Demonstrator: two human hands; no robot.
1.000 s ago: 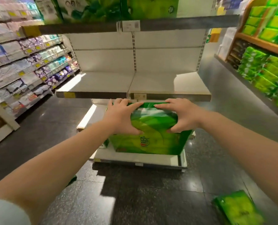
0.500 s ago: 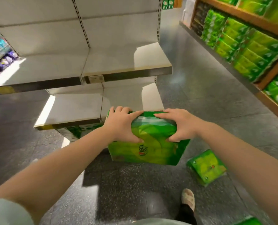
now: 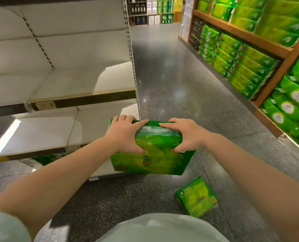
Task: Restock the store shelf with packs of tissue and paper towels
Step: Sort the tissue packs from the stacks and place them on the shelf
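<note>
Bare white shelves (image 3: 61, 123) stand at ten o'clock. Both hands, left hand (image 3: 126, 135) and right hand (image 3: 185, 135), clamp curled fingers on the green tissue pack (image 3: 155, 154) at centre; it looks light, soft, slick-wrapped, best gripped at opposite ends.

Glossy green plastic wraps the tissue pack (image 3: 152, 154); the speckled stone floor (image 3: 171, 88) shines, polished smooth.
</note>
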